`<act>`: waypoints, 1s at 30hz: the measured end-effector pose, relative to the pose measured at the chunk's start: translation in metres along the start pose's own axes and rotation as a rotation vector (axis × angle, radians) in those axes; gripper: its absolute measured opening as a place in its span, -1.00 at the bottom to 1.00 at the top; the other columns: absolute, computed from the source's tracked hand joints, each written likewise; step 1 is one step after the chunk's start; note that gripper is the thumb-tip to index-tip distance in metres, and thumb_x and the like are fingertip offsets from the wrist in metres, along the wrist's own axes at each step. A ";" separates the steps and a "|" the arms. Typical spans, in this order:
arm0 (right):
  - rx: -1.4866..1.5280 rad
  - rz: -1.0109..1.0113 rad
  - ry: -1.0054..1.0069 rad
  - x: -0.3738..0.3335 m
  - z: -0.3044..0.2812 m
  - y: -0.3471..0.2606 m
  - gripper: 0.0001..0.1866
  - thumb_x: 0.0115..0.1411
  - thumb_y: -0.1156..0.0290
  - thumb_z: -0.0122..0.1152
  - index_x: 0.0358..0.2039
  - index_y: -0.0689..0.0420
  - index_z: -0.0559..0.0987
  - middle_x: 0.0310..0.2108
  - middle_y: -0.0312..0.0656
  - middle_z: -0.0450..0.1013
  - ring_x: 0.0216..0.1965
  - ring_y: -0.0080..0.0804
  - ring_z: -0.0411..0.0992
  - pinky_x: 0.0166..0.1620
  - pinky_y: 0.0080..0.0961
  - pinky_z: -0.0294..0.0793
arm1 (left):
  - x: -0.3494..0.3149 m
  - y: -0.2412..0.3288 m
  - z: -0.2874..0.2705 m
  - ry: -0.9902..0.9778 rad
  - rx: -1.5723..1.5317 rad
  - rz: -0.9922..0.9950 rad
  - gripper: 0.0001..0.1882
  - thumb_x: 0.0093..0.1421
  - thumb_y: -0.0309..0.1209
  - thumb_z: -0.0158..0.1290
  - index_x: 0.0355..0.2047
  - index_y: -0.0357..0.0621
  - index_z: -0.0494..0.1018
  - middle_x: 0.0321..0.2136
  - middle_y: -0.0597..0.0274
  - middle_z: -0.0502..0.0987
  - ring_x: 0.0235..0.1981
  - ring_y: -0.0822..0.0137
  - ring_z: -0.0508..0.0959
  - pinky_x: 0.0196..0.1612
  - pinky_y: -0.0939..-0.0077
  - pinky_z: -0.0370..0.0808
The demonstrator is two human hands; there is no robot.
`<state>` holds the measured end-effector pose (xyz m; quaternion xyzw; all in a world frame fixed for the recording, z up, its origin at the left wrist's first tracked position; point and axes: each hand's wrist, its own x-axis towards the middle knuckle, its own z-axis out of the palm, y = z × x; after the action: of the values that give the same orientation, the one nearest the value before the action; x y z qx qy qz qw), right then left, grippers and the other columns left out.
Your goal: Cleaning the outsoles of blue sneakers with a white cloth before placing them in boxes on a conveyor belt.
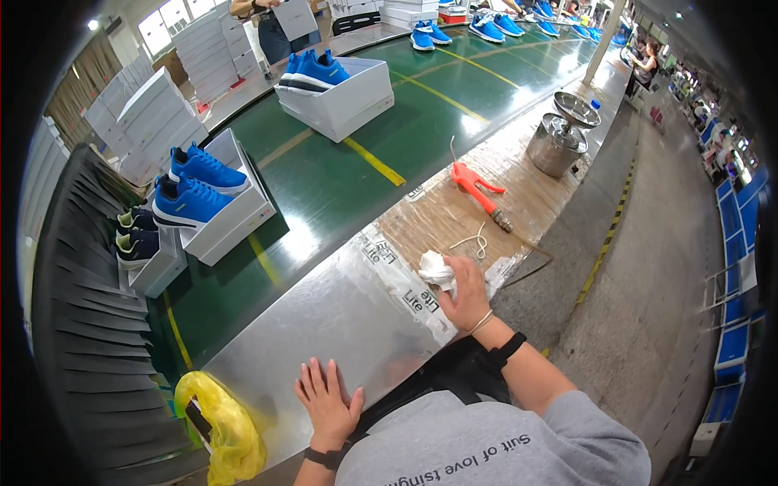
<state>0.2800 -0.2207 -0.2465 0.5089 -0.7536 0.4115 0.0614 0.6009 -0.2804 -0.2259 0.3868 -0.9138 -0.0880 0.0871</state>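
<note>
My right hand [464,293] is closed round a crumpled white cloth [436,270] on the taped part of the bench. My left hand [328,401] lies flat on the bare metal bench top [300,332], fingers spread, holding nothing. Beyond the cloth lie a looped cream cord [472,240] and an orange air blow gun [478,185] with its thin nozzle pointing away from me. A yellow plastic bag [231,429] with something dark inside sits left of my left hand.
White boxes with blue sneakers [194,194] stand on the green conveyor [324,190]. A metal canister [557,146] with a dish on top is farther along the bench. Black strip curtains [89,324] hang at the left. Another person [275,32] stands across the conveyor by stacked boxes.
</note>
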 end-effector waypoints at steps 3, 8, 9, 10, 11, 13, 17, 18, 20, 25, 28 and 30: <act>-0.020 -0.011 -0.006 0.001 0.000 0.001 -0.39 -0.17 0.47 0.14 0.01 0.17 0.30 -0.09 0.01 0.26 -0.06 0.01 0.23 0.03 -0.20 0.20 | 0.001 0.000 0.001 -0.001 -0.010 0.004 -0.24 0.01 -0.10 0.05 0.16 -0.20 0.12 0.22 -0.18 -0.01 0.25 -0.17 -0.06 0.20 -0.14 -0.18; -0.032 -0.025 0.016 0.004 -0.002 -0.001 -0.41 -0.18 0.49 0.16 -0.03 0.20 0.32 -0.13 0.03 0.27 -0.09 0.02 0.26 -0.01 -0.24 0.24 | 0.004 -0.001 0.002 -0.006 -0.014 0.011 -0.25 0.02 -0.08 0.04 0.15 -0.22 0.13 0.23 -0.19 -0.02 0.24 -0.18 -0.06 0.19 -0.17 -0.17; -0.004 -0.005 -0.010 0.004 -0.003 0.000 -0.42 -0.14 0.47 0.16 -0.01 0.19 0.31 -0.11 0.02 0.26 -0.07 0.00 0.25 0.01 -0.23 0.22 | 0.004 -0.001 0.002 -0.010 -0.015 0.011 -0.24 0.02 -0.08 0.04 0.16 -0.22 0.13 0.23 -0.19 -0.03 0.24 -0.19 -0.06 0.19 -0.17 -0.18; 0.024 0.016 -0.036 0.004 -0.004 0.001 -0.43 -0.09 0.45 0.15 0.00 0.18 0.30 -0.09 0.00 0.25 -0.04 -0.03 0.23 0.03 -0.22 0.20 | 0.005 0.000 0.003 -0.015 -0.016 0.011 -0.24 0.02 -0.08 0.04 0.16 -0.22 0.13 0.23 -0.20 -0.03 0.24 -0.19 -0.06 0.19 -0.17 -0.18; 0.021 0.016 -0.033 0.004 -0.005 0.000 -0.43 -0.09 0.45 0.15 0.00 0.18 0.30 -0.09 0.00 0.25 -0.04 -0.03 0.23 0.03 -0.22 0.20 | 0.003 -0.001 0.003 -0.013 -0.018 0.015 -0.24 0.02 -0.08 0.04 0.16 -0.22 0.13 0.23 -0.20 -0.03 0.24 -0.19 -0.06 0.19 -0.17 -0.18; 0.264 0.055 0.057 0.005 -0.007 0.000 -0.52 -0.01 0.42 0.16 -0.03 0.20 0.33 -0.13 -0.01 0.28 -0.07 -0.08 0.27 0.01 -0.26 0.24 | 0.001 -0.002 0.004 -0.003 0.006 0.005 -0.24 0.02 -0.08 0.03 0.17 -0.22 0.12 0.23 -0.20 -0.03 0.24 -0.20 -0.06 0.19 -0.17 -0.18; 0.231 0.303 0.102 0.016 -0.029 0.031 -0.60 0.04 0.42 0.16 -0.08 0.20 0.38 -0.19 -0.02 0.33 -0.12 -0.12 0.31 -0.03 -0.30 0.30 | 0.000 -0.001 0.003 -0.024 -0.002 0.002 -0.23 0.02 -0.11 0.02 0.19 -0.18 0.08 0.24 -0.16 -0.05 0.27 -0.14 -0.11 0.22 -0.10 -0.24; 0.139 0.293 0.113 0.022 -0.034 0.039 -0.62 0.03 0.43 0.17 -0.11 0.19 0.40 -0.23 -0.03 0.34 -0.15 -0.12 0.33 -0.06 -0.32 0.32 | 0.000 -0.002 0.005 -0.016 0.000 0.003 -0.23 0.02 -0.11 0.02 0.19 -0.18 0.08 0.24 -0.16 -0.05 0.27 -0.14 -0.10 0.22 -0.10 -0.24; -0.061 0.267 0.074 0.029 -0.038 0.055 -0.65 0.01 0.48 0.17 -0.14 0.17 0.42 -0.28 -0.07 0.36 -0.19 -0.14 0.35 -0.12 -0.35 0.36 | 0.001 -0.002 0.006 -0.008 -0.002 0.010 -0.23 0.02 -0.10 0.01 0.19 -0.17 0.08 0.24 -0.16 -0.05 0.27 -0.14 -0.10 0.22 -0.10 -0.24; -0.269 0.108 -0.014 0.034 -0.030 0.081 -0.74 0.00 0.51 0.14 -0.22 0.14 0.46 -0.33 -0.10 0.36 -0.24 -0.15 0.36 -0.18 -0.33 0.37 | 0.005 0.000 0.005 -0.014 -0.008 -0.007 -0.23 0.01 -0.11 0.02 0.19 -0.19 0.09 0.23 -0.18 -0.04 0.26 -0.15 -0.08 0.22 -0.10 -0.23; -0.398 0.098 -0.103 0.046 -0.027 0.078 -0.87 0.03 0.51 0.08 -0.35 0.14 0.49 -0.36 -0.09 0.37 -0.27 -0.14 0.37 -0.22 -0.31 0.38 | 0.006 -0.003 0.004 -0.002 -0.020 0.012 -0.23 0.01 -0.11 0.05 0.17 -0.21 0.11 0.22 -0.21 -0.03 0.22 -0.22 -0.04 0.18 -0.19 -0.16; -0.554 0.161 -0.267 0.056 -0.026 0.074 -0.91 0.08 0.48 0.03 -0.41 0.16 0.50 -0.31 -0.08 0.39 -0.26 -0.14 0.39 -0.22 -0.30 0.41 | 0.006 -0.003 0.003 0.001 -0.024 -0.008 -0.24 0.01 -0.10 0.05 0.16 -0.20 0.12 0.22 -0.22 -0.01 0.22 -0.22 -0.03 0.18 -0.20 -0.16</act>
<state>0.1845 -0.2322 -0.2420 0.4613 -0.8761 0.1237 0.0654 0.5984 -0.2862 -0.2288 0.3895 -0.9111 -0.0989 0.0917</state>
